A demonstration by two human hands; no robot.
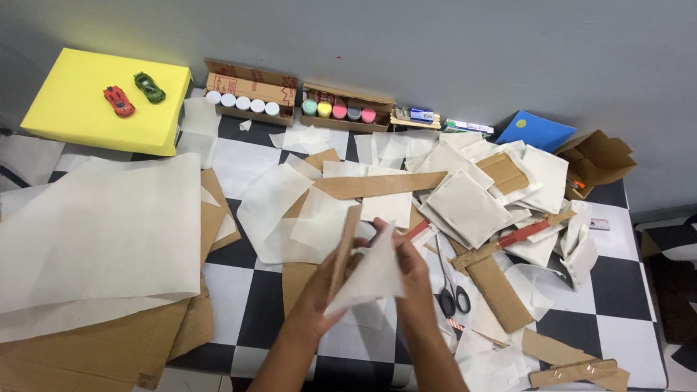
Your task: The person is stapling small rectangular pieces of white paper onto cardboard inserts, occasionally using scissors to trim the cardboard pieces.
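Along the grey wall at the back of the checkered table, two long, open cardboard boxes sit side by side. The left box (249,92), with red print on its inner flap, holds a row of white-capped jars (242,103); the right box (346,108) holds jars capped in green, yellow, pink, grey and red (338,111). At the table's far right corner lies an open brown carton (597,160) (flaps spread, tipped on its side).

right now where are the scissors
In the head view the scissors lie on the checkered table, just right of the right hand, with a brown cardboard strip on their other side.
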